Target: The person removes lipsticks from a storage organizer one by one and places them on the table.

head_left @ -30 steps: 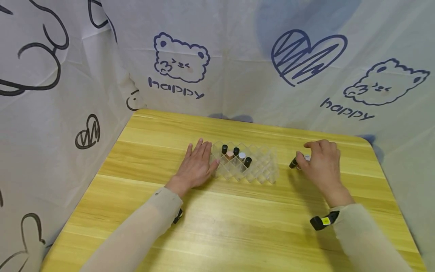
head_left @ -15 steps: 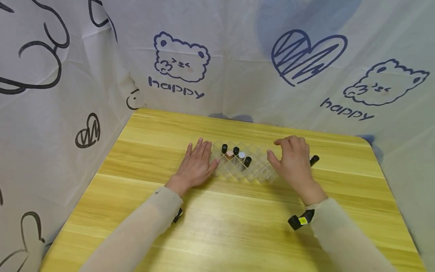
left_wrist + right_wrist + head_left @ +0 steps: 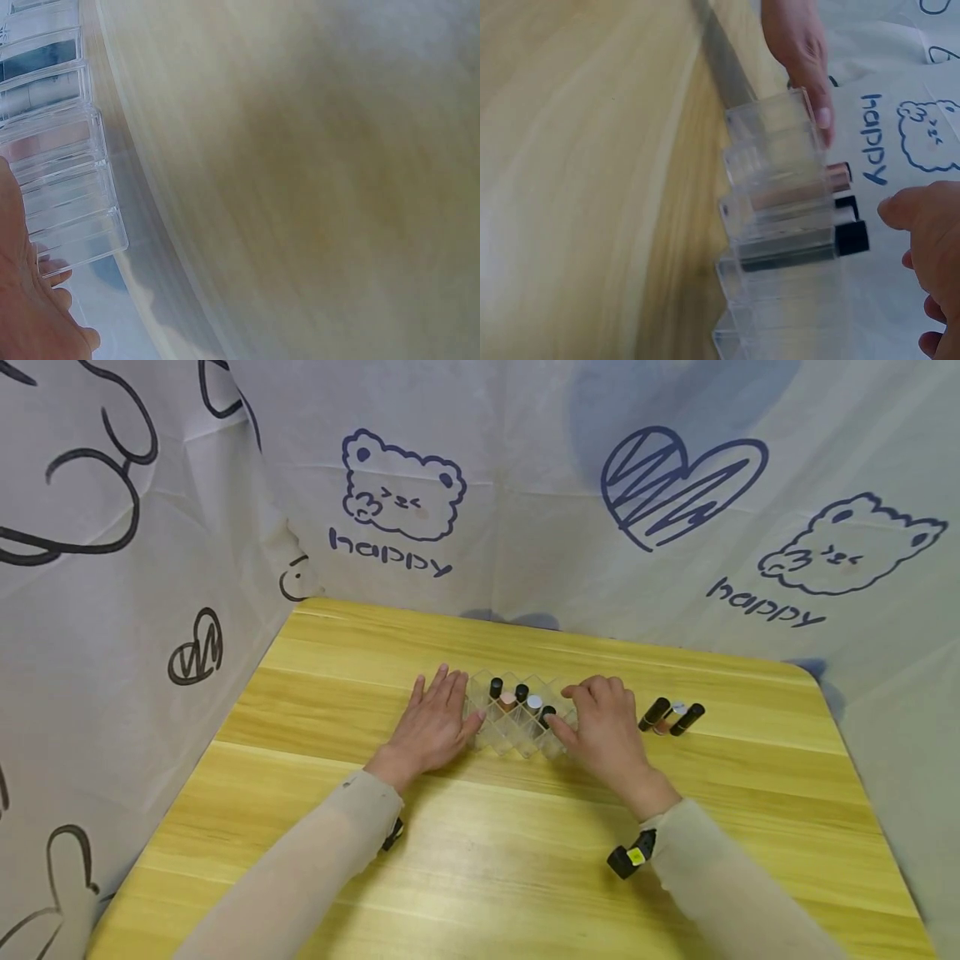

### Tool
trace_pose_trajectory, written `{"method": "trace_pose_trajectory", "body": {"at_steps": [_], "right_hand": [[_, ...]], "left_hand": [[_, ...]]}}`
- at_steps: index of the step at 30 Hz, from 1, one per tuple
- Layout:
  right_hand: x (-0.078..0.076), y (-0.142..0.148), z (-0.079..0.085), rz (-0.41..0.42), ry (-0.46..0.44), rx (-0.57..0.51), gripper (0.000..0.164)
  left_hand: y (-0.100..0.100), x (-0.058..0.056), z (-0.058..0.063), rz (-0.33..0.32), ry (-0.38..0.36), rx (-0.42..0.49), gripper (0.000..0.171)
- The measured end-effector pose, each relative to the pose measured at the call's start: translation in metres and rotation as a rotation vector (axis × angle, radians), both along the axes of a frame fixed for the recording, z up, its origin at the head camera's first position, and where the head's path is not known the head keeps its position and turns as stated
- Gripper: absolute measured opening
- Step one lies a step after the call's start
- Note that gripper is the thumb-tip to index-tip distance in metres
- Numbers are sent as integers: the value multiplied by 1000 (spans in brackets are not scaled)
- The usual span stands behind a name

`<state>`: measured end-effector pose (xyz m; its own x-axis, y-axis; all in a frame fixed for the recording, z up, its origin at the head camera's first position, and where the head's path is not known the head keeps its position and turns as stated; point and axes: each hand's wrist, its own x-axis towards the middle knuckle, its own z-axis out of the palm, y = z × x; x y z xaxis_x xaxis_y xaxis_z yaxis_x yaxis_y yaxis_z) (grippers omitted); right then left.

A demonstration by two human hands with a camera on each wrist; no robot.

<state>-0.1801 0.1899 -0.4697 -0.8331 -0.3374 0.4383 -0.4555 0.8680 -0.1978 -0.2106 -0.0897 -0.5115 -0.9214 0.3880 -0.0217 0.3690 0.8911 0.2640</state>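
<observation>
A clear plastic lipstick organizer (image 3: 517,739) with diamond-shaped compartments stands on the table. Several lipstick tubes are upright in it, including a copper-topped tube (image 3: 507,702), a white-topped tube (image 3: 534,702) and a black-capped tube (image 3: 547,717). My left hand (image 3: 431,727) touches the organizer's left end, fingers straight. Over the organizer's right part is my right hand (image 3: 606,731), hiding that end in the head view. In the right wrist view its thumb (image 3: 900,210) is apart from the nearest black cap (image 3: 852,238), and nothing shows in its grasp.
To the right of the organizer are two black tubes, a left one (image 3: 655,714) and a right one (image 3: 687,720), with a copper and silver tube (image 3: 663,724) between them. A printed white cloth (image 3: 525,543) hangs behind the wooden table (image 3: 480,860).
My right hand has moved left from the loose tubes to the organizer, uncovering those tubes. The left hand keeps its place at the organizer's left end.
</observation>
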Motion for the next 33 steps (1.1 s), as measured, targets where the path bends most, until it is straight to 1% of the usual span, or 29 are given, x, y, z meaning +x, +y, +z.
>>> {"method": "trace_pose_trajectory", "body": {"at_steps": [4,11,15,22,27,33], "right_hand": [[1,-5,-4,-9,-38,24,44],[0,-8,-11,-15,-37,58,39],[0,-8,-14,-7,-15,76,36],[-5,-5,-19,43,53,119,32],[-8,-4,-20,55,66,137,31],[-9,-4,-21,40,71,129,30]], "left_hand": [[0,0,0,1,-8,0,80],[1,-1,0,2,-11,4,80],[1,-1,0,1,-9,8,80],[1,-1,1,3,-1,3,79],[0,-1,1,2,6,5,79],[0,-1,2,2,5,8,79]]}}
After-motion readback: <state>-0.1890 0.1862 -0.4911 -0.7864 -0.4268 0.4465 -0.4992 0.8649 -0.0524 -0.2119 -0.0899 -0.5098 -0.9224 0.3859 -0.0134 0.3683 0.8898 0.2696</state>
